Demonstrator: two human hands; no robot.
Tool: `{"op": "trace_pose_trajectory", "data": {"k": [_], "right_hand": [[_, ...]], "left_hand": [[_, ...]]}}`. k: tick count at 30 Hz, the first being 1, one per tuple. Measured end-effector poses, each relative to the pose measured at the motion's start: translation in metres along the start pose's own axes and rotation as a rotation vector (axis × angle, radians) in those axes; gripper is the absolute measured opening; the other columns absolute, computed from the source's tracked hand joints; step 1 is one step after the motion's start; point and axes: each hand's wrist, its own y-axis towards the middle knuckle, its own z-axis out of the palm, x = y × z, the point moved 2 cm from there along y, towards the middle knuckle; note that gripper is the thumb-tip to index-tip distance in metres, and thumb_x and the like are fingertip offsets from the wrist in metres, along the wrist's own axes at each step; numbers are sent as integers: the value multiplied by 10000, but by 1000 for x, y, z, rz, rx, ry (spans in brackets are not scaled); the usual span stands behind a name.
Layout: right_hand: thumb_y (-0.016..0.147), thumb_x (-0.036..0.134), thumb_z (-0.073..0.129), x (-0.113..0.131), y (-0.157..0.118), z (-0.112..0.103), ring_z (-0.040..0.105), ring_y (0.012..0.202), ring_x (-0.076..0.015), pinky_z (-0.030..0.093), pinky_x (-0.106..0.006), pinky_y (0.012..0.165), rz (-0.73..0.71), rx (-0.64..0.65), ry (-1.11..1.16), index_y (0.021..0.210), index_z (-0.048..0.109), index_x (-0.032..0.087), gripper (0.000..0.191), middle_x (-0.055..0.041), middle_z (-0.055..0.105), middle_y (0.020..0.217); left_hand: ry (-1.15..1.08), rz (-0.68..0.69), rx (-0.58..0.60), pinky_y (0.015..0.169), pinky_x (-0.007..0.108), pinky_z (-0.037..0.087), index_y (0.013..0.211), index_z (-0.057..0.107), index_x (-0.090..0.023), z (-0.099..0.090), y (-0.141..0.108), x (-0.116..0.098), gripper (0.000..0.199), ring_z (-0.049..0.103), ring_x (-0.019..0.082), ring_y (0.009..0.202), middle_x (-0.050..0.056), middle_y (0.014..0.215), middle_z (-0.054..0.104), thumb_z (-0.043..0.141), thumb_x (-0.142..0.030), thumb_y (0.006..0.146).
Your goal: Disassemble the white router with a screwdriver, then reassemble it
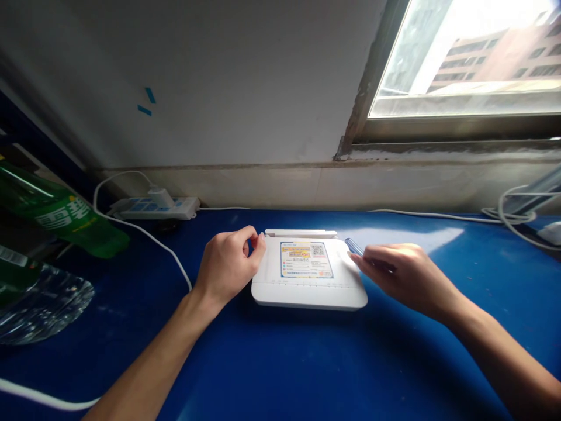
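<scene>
A white router (pixel 309 296) lies flat on the blue tabletop, with a printed sticker (pixel 307 260) on its top and a white antenna (pixel 300 233) folded along its back edge. At its rear left corner is my left hand (pixel 230 257), thumb and index finger curled together. Whatever may be between those fingertips is too small to make out. My right hand (pixel 398 272) is closed at the router's right side. From its fingertips a slim, clear bluish stick (pixel 354 246) points towards the back; the rest of it is hidden by the hand.
Left of the hands lie a green drink bottle (pixel 74 219) and a clear plastic bottle (pixel 52 307). A white power strip (pixel 186 207) with a plugged-in charger (pixel 160 197) sits by the wall, its white cable (pixel 166 238) running forward. More cable (pixel 511 217) is coiled at the right, below the window.
</scene>
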Motion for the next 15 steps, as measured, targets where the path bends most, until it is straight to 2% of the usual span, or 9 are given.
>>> {"op": "trace_pose_trajectory", "data": {"k": [7, 11, 13, 15], "right_hand": [[1068, 386, 584, -3, -3, 1, 366, 498, -141, 285, -323, 515, 21, 85, 18, 688, 551, 256, 403, 28, 517, 571], [1066, 409, 592, 2, 1, -12, 424, 507, -150, 343, -325, 518, 40, 129, 68, 737, 620, 249, 367, 14, 561, 586], [1071, 453, 601, 5, -2, -27, 437, 534, -156, 370, -327, 522, 100, 183, 102, 721, 629, 245, 407, 6, 562, 595], [1058, 486, 641, 9, -15, -45, 469, 540, -152, 387, -311, 498, 168, 211, 137, 754, 680, 240, 393, 9, 566, 595]], "left_hand": [[-11, 22, 3, 578, 295, 280, 666, 542, -217, -2, -2, 0, 373, 416, 132, 498, -43, 534, 453, 583, -375, 1001], [-42, 75, 47, 569, 300, 276, 629, 522, -214, -6, 3, -9, 412, 400, 127, 489, -41, 519, 441, 583, -378, 1002], [-88, 112, 126, 554, 300, 280, 620, 545, -215, -15, 0, -15, 412, 409, 125, 489, -37, 526, 471, 609, -377, 993], [-226, 130, 326, 525, 301, 287, 602, 553, -218, -29, -12, -19, 425, 446, 126, 502, -30, 562, 535, 661, -369, 985]]}}
